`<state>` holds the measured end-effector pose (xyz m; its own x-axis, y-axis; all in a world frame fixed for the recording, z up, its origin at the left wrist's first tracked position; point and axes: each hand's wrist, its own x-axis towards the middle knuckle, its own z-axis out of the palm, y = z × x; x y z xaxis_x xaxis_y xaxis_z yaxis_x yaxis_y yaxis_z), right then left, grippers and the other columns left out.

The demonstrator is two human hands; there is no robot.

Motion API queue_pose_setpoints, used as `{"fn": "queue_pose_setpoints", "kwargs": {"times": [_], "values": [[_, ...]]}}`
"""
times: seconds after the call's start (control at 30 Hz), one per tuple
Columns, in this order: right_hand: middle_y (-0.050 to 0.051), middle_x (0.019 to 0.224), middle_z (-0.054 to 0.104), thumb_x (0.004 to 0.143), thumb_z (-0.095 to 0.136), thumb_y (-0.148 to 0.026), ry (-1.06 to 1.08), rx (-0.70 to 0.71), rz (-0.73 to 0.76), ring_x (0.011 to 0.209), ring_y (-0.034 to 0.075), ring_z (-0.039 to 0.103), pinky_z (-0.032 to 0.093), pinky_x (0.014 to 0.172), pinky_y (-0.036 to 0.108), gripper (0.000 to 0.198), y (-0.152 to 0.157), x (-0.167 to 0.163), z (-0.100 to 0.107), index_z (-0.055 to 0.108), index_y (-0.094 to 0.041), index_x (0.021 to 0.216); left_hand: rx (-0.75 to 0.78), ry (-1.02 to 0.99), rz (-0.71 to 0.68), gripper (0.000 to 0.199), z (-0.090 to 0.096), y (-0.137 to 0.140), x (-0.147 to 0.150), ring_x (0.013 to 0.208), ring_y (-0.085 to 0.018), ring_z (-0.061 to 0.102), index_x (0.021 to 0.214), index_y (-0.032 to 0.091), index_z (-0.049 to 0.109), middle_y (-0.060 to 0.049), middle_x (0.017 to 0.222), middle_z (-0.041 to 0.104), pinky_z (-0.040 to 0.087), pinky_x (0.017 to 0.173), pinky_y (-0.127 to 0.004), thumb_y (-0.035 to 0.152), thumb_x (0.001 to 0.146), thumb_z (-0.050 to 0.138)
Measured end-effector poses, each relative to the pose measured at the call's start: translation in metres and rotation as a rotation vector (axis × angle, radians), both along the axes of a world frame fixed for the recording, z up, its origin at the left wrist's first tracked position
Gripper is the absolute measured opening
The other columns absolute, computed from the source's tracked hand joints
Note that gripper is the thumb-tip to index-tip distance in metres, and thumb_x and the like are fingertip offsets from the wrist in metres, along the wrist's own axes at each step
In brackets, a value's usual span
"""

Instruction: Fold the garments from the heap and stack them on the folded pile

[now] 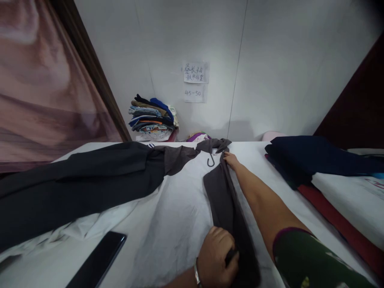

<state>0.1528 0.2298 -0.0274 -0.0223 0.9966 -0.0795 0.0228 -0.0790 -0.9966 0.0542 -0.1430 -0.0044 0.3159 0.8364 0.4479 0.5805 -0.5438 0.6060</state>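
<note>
A dark jacket [108, 172] lies spread across the white table, with its grey collar [213, 145] at the far end. Near the collar, a thin dark hook-shaped loop [211, 161] shows against pale cloth. My right hand [231, 161] reaches far forward, its fingers pinched on the grey edge beside the collar. Closer to me, my left hand [217, 254], with a silver bangle at the wrist, is closed in a fist round the dark front edge of the same jacket. The grey strip of cloth [217, 196] runs between both hands.
A black phone [97, 260] lies at the lower left. Folded dark blue, red and white clothes [324, 158] are piled on the right. A stack of folded clothes [154, 116] stands by the wall, below and left of paper notes [196, 80]. A pinkish curtain [51, 88] hangs at left.
</note>
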Motion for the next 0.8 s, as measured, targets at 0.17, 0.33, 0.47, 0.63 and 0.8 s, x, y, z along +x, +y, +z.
{"fn": "queue_pose_setpoints", "kwargs": {"times": [0.17,0.33,0.47,0.63,0.8], "values": [[0.008,0.106,0.069,0.071,0.066,-0.023,-0.065,-0.03,-0.017,0.087,0.018,0.065,0.054,0.07,0.028,0.049,-0.011,0.011,0.01,0.06,-0.019,0.12,-0.004,0.029,0.052,0.005,-0.003,0.0,0.001,0.073,-0.022,0.058,0.08,0.024,0.052,-0.004,0.077,0.065,0.045,0.066,-0.04,0.022,0.079,0.047],[0.007,0.111,0.067,0.056,0.077,-0.016,-0.124,-0.047,-0.019,0.099,0.023,0.062,0.051,0.082,0.032,0.066,-0.037,0.019,0.018,0.059,-0.021,0.119,-0.102,0.018,0.063,0.013,0.002,-0.002,-0.001,0.077,-0.021,0.06,0.08,0.023,0.058,-0.004,0.078,0.065,0.045,0.071,-0.037,0.031,0.084,0.048],[0.004,0.091,0.071,0.063,0.068,-0.013,-0.065,-0.118,0.056,0.08,0.022,0.066,0.054,0.074,0.037,0.061,-0.065,0.027,0.019,0.056,-0.021,0.122,-0.268,-0.153,0.158,0.016,0.015,0.004,-0.012,0.078,-0.017,0.061,0.086,0.022,0.061,-0.001,0.082,0.066,0.047,0.072,-0.03,0.033,0.085,0.05],[-0.001,0.066,0.067,0.07,0.057,-0.013,0.053,-0.192,0.127,0.056,0.018,0.062,0.055,0.06,0.034,0.053,-0.086,0.04,0.02,0.052,-0.022,0.122,-0.236,0.023,0.287,0.019,0.048,0.063,-0.035,0.087,-0.017,0.061,0.093,0.02,0.063,-0.003,0.094,0.066,0.045,0.082,-0.03,0.033,0.085,0.053],[-0.002,0.061,0.065,0.075,0.054,-0.014,0.128,-0.221,0.13,0.051,0.017,0.06,0.054,0.057,0.033,0.046,-0.082,0.038,0.019,0.051,-0.021,0.12,-0.326,0.312,0.498,0.036,0.056,0.166,-0.04,0.118,-0.023,0.052,0.119,0.02,0.059,-0.008,0.127,0.059,0.039,0.097,-0.033,0.039,0.091,0.047]]}}
